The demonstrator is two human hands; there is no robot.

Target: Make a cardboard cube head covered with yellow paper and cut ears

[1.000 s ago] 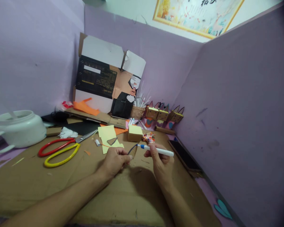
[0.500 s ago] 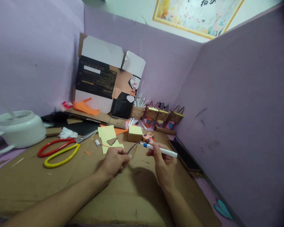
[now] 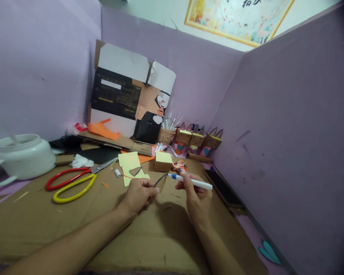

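My right hand (image 3: 196, 196) grips a white marker (image 3: 196, 182) with a blue collar, its tip pointing left. That tip touches, or nearly touches, the upper end of a thin dark strip (image 3: 161, 178). The strip's lower end is pinched between the thumb and fingers of my left hand (image 3: 141, 194). Just beyond lie a pale yellow paper sheet (image 3: 129, 162) with a dark-edged triangular piece (image 3: 135, 171) on it, and a small white cap (image 3: 117, 173). A small cardboard box with a yellow top (image 3: 163, 162) stands behind the strip.
Scissors with red and yellow handles (image 3: 74, 185) lie at left, near a white mug (image 3: 25, 158). A phone (image 3: 225, 187) rests at right. Behind are a marker basket (image 3: 166, 136), eared cardboard figures (image 3: 199, 138) and a flattened carton (image 3: 117, 91). Cardboard (image 3: 126, 244) covers the table.
My right hand and the marker have shifted slightly left along the dark strip. My left hand keeps its hold in the same place.
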